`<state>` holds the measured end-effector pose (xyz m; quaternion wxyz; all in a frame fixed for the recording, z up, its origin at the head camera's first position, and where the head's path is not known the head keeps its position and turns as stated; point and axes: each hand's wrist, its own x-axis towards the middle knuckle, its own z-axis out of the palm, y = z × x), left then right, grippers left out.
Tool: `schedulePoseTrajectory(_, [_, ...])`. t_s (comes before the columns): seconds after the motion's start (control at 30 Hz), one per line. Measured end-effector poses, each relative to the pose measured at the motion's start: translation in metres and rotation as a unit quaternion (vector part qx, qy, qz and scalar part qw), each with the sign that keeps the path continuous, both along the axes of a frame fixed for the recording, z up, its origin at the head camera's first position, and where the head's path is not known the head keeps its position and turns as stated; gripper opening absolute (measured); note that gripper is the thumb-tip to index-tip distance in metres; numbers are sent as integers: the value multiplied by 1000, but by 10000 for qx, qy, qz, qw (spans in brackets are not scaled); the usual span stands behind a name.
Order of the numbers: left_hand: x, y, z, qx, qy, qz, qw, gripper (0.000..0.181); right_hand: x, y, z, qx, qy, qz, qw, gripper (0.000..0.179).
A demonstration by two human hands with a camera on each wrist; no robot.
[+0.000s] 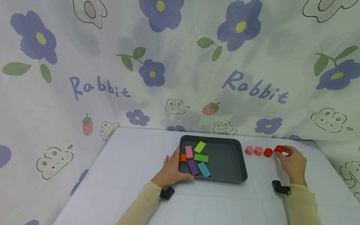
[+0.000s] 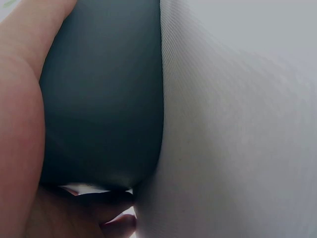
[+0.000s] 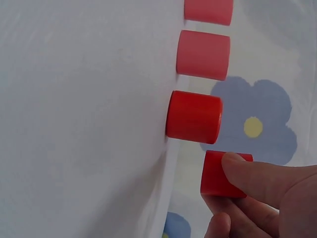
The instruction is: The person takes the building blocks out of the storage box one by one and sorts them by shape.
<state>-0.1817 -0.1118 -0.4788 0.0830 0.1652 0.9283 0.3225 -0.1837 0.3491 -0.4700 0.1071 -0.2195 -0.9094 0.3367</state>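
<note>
My left hand rests against the near left corner of a dark grey tray. Its fingers lie fairly straight along the left wall and its thumb along the front wall. In the left wrist view, the tray's smooth outer wall fills the space beside the hand. My right hand pinches a small red block between thumb and fingers, seemingly just off the table. Beside it stands a red cylinder, then two pink cylinders, the nearer one and the farther one, in a row.
Inside the tray's left half lie a pink block, lime block, green block, purple block, blue block and orange cylinder. A white cloth covers the table. A printed curtain hangs behind.
</note>
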Motion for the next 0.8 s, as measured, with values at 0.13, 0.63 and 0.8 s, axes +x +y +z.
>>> schedulePoseTrajectory(0.13, [0, 0, 0, -9, -16, -2, 10000, 138, -1, 2, -2, 26, -97, 46, 9999, 49])
schedulePoseTrajectory(0.63, [0, -1, -1, 3, -30, -13, 10000, 138, -5, 13, -9, -74, -443, 275, 9986, 51])
schedulePoseTrajectory(0.8, [-1, -1, -1, 5, -22, -6, 10000, 138, -6, 16, -10, -184, -604, 307, 9975, 52])
